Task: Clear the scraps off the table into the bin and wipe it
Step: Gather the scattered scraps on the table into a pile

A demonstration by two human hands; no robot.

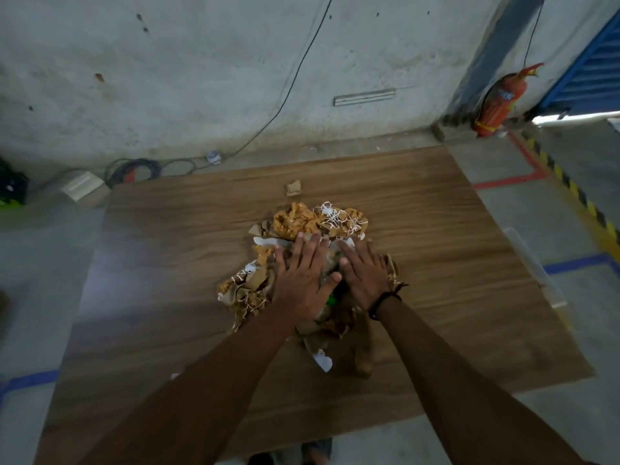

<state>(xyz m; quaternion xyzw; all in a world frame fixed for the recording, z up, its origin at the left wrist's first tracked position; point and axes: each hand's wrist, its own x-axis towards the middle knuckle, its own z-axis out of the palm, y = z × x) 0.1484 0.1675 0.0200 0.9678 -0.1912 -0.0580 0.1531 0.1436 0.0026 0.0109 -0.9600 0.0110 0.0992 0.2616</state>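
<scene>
Concrete wall and floor surround a wood-grain table (167, 297), which carries the work. The pile of scraps (302, 223) lies at the middle of the tabletop: crumpled brown paper, torn white paper, shiny orange-brown wrapper pieces and tangled white string (330, 213). The left hand (303, 276) and the right hand (364, 273) lie flat on the near half of the pile, side by side, fingers straight and spread, pressing down and gripping nothing. A black wristband (385, 298) sits on the right wrist. One loose brown scrap (293, 188) lies apart from the pile on the far side, and a small white bit (174, 375) lies near the front-left edge. Handling judgement: the material is light, soft and springy, so it will compress under the palms and expand when pressure comes off. Wrapper pieces are probably slick and may slide out of a loose hold; string may snag and drag other pieces along. Recommended hold: cup both hands round the outer edges of the pile, left and right, draw it inward, and lift with the fingers underneath. Small fragments are likely to drop and need a second pass. A translucent object (536, 270) sits at the right table edge; whether it is the bin cannot be told. No cloth is visible.
</scene>
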